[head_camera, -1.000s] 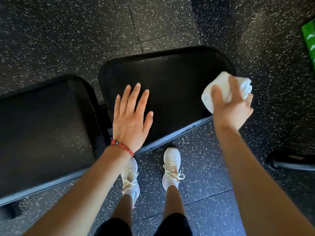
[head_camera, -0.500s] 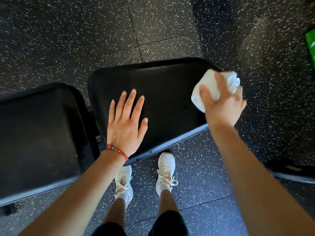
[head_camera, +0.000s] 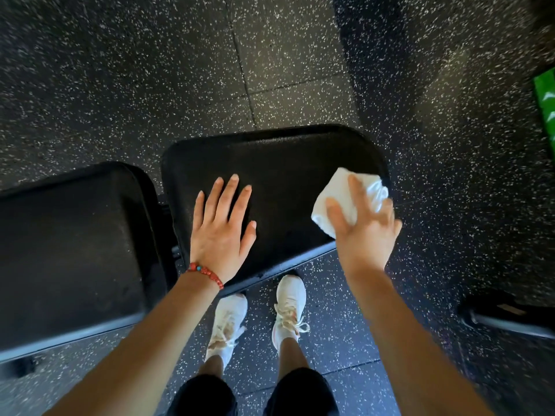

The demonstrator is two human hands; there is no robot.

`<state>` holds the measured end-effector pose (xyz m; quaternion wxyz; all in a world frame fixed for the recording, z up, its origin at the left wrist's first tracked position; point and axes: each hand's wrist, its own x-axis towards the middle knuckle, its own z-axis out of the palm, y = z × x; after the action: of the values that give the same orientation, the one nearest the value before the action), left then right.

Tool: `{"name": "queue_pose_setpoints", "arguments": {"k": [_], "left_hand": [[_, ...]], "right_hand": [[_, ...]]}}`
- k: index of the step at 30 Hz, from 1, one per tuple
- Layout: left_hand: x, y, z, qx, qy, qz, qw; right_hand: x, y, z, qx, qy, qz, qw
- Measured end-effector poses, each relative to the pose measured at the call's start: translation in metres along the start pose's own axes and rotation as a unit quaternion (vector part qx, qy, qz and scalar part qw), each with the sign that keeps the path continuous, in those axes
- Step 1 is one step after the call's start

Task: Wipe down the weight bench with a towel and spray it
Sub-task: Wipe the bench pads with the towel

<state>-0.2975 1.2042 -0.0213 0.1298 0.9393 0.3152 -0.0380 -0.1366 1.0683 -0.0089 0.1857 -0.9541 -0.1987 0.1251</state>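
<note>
The black weight bench shows two pads: a seat pad (head_camera: 282,163) in the middle and a longer back pad (head_camera: 72,241) to the left. My left hand (head_camera: 222,232) lies flat on the near left part of the seat pad, fingers spread, a red bead bracelet on its wrist. My right hand (head_camera: 366,232) presses a crumpled white towel (head_camera: 336,193) against the seat pad's right end, fingers splayed over it. The hand is motion-blurred. No spray bottle is in view.
Speckled black rubber floor (head_camera: 150,70) surrounds the bench. My two feet in white shoes (head_camera: 289,307) stand just under the near edge of the seat pad. A black and grey bar (head_camera: 507,316) lies on the floor at right. A green object (head_camera: 545,94) shows at the right edge.
My right hand with the towel has slid along the right end of the seat pad, toward its near corner. The left hand stays flat on the pad. The view has shifted a little.
</note>
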Motion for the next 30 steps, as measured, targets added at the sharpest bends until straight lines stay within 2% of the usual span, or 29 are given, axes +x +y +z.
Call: {"name": "queue_pose_setpoints", "arguments": {"k": [3,5,9,15,23,30], "left_hand": [[0.001,0.003,-0.011,-0.004,-0.034,-0.004,0.999],[0.001,0.007,-0.025,-0.025,-0.062,-0.016,0.998],[-0.013,0.015,-0.061,-0.051,-0.100,-0.013,0.994],[-0.049,0.030,-0.130,-0.052,-0.084,0.081,0.992],[-0.089,0.054,-0.218,-0.050,-0.065,0.156,0.984],[-0.102,0.095,-0.276,-0.032,-0.060,0.223,0.973]], "right_hand": [[-0.022,-0.003,-0.013,0.034,-0.074,0.062,0.995],[-0.036,-0.006,-0.024,0.100,-0.099,0.106,0.984],[-0.071,-0.019,-0.052,0.193,-0.051,0.190,0.961],[-0.124,-0.051,-0.106,0.275,0.036,0.256,0.926],[-0.190,-0.085,-0.189,0.346,0.095,0.290,0.887],[-0.227,-0.079,-0.260,0.361,0.110,0.293,0.878]]}}
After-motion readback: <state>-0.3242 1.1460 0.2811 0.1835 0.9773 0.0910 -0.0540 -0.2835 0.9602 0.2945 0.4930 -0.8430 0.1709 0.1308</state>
